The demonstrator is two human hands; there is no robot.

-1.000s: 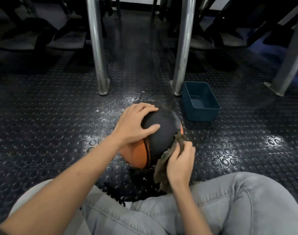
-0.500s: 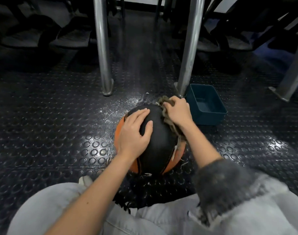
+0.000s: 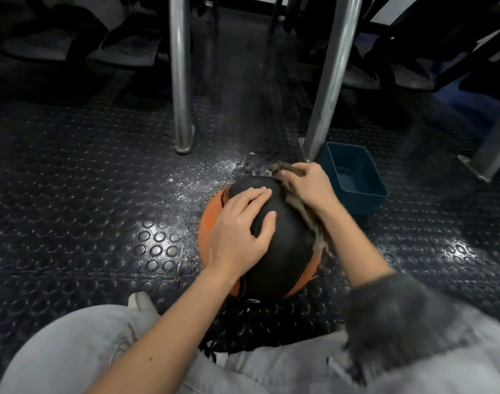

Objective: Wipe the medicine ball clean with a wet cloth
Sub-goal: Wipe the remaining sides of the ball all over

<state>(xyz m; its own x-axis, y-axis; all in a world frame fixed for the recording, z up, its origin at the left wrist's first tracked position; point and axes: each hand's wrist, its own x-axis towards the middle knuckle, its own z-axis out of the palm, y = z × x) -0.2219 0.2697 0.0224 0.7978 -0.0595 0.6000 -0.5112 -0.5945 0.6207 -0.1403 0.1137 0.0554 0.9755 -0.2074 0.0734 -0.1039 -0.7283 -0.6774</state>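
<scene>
A black and orange medicine ball (image 3: 285, 251) sits on the studded rubber floor between my knees. My left hand (image 3: 240, 228) lies flat on its top left, fingers spread, steadying it. My right hand (image 3: 308, 186) grips a brownish wet cloth (image 3: 305, 211) at the ball's far right side. The cloth trails down the right flank of the ball, blurred by motion.
A dark teal plastic tub (image 3: 354, 177) stands just right of the ball. Two metal frame legs (image 3: 180, 81) (image 3: 331, 81) rise behind it, and a third stands at the right edge. Wet speckles (image 3: 211, 177) glisten on the floor behind the ball. My grey-trousered legs fill the foreground.
My right hand swept the cloth from the ball's near right side up over to its far right. The left hand stayed on top. The view shifted slightly.
</scene>
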